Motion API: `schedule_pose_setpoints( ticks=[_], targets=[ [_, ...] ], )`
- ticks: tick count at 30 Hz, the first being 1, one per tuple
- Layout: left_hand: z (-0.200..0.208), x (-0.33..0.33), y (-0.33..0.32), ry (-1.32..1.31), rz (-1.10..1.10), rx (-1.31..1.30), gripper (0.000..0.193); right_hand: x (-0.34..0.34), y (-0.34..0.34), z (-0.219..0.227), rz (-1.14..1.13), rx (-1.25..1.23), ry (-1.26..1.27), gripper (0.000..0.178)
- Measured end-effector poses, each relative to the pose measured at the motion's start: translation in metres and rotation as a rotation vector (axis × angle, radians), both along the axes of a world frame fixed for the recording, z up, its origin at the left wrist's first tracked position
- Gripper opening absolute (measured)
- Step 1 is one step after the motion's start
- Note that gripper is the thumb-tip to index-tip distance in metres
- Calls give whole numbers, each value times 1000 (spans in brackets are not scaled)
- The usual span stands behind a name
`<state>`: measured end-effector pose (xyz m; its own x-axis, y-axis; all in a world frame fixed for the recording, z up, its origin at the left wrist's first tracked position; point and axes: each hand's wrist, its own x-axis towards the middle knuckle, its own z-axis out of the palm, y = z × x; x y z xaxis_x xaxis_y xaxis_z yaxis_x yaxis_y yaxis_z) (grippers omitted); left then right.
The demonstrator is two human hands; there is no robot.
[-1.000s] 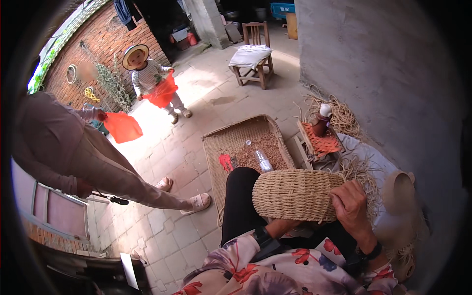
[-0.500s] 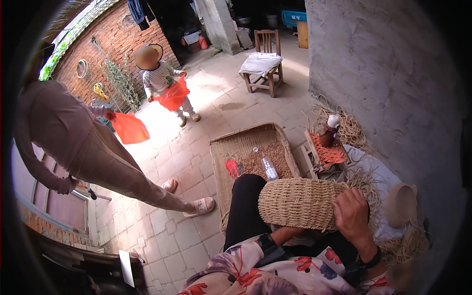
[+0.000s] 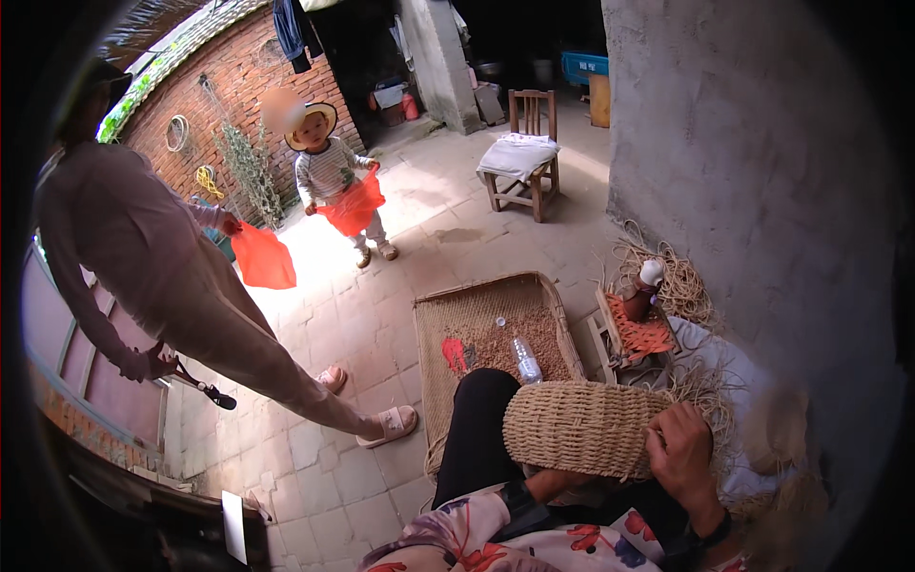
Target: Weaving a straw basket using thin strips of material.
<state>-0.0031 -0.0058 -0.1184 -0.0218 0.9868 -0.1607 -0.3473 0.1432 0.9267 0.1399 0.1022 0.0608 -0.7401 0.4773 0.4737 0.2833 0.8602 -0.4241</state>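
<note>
A woven straw basket (image 3: 586, 429) lies on its side across my lap, its braided wall facing up. At its right edge my right hand (image 3: 684, 448) has curled fingers closed against the rim. My left hand (image 3: 558, 483) reaches beneath or inside the basket from the near side, and its fingers are hidden by the weave. Loose straw strands (image 3: 710, 396) fan out just beyond the right end of the basket.
Ahead sits a shallow woven tray (image 3: 448, 305) holding brown bits and a clear plastic bottle (image 3: 525, 360). Right of it is a small stool (image 3: 637, 329) with orange webbing. A standing person (image 3: 143, 229) and a child (image 3: 338, 186) hold orange-red cloths. A wooden chair (image 3: 522, 157) stands farther back.
The whole scene sits slightly lower in the picture. A dark, long object in the standing person's lower hand now shows more fully. My hands keep nearly the same place on the basket.
</note>
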Motion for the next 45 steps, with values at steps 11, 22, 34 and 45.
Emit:
schedule_pose_setpoints(
  ticks=[11,22,34,45],
  targets=[
    [-2,-7,0,57,-21,15,46,-1,8,-3,19,-21,34,14],
    [-6,-2,-9,70,-39,1,45,2,4,-2,24,-35,30,16],
    [-2,-17,-25,-93,29,4,45,-1,9,3,31,5,108,17],
    [0,-18,-37,-299,14,25,44,1,2,-9,67,46,141,20]
  ],
)
